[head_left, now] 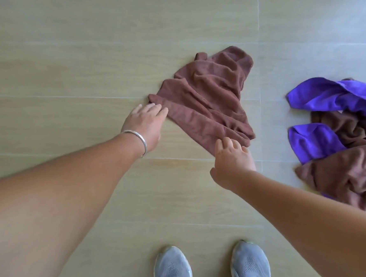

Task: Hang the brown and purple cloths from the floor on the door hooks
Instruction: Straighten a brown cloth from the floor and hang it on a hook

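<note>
A person's left hand (143,124), fingers straight, is touching the brown cloth (207,98) lying crumpled on the tiled floor (67,81); the right hand (232,156), fingers relaxed, is reaching its near edge. Purple cloths (325,97) are lying at three o'clock.

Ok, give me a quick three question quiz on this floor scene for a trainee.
1. True or false: the left hand wears a bracelet.
2. Which cloth do both hands reach for? A) brown cloth B) purple cloth
3. Fill in: the right hand is at the brown cloth's ____ corner, near or far.

Key: 1 true; 2 A; 3 near.
</note>
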Tool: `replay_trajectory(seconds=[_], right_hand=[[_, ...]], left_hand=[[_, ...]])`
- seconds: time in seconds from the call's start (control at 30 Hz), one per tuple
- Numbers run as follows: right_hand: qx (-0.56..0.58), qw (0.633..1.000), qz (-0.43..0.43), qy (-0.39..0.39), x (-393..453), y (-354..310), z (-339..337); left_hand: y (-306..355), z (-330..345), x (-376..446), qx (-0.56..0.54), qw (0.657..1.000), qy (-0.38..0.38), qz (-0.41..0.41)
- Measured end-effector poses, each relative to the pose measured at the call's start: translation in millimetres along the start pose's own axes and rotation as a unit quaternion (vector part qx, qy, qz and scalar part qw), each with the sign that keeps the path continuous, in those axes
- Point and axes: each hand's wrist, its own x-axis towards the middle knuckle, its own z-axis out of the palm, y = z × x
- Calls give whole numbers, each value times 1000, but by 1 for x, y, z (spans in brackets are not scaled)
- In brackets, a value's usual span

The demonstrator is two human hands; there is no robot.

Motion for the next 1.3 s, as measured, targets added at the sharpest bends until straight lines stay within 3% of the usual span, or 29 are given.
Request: replay_trajectory(seconds=[0.1,0.23,0.43,0.57,0.67,0.8,1.0,1.3], right_hand=[[-16,1000,6,3,29,7,38],[-45,998,36,22,63,13,68],[-76,990,44,107,104,25,67],[-75,993,6,94,102,45,45],[-71,997,-3,40,63,52,33],[-89,996,-25,-1,-4,62,8],[-91,994,-52,16,-60,64,-81],[-88,982,-56,157,-45,74,-337]], left_hand=[[-6,34,42,14,1000,19,5],[-13,60,90,43,999,-11,2],[-7,73,116,78,996,23,-48],[-4,65,83,69,997,-17,-42],[-2,51,35,66,993,-89,-34],[1,17,-39,56,990,-127,-32],[-10,-68,-98,58,987,-148,-29],[-67,-287,-66,-66,987,-140,-53]])
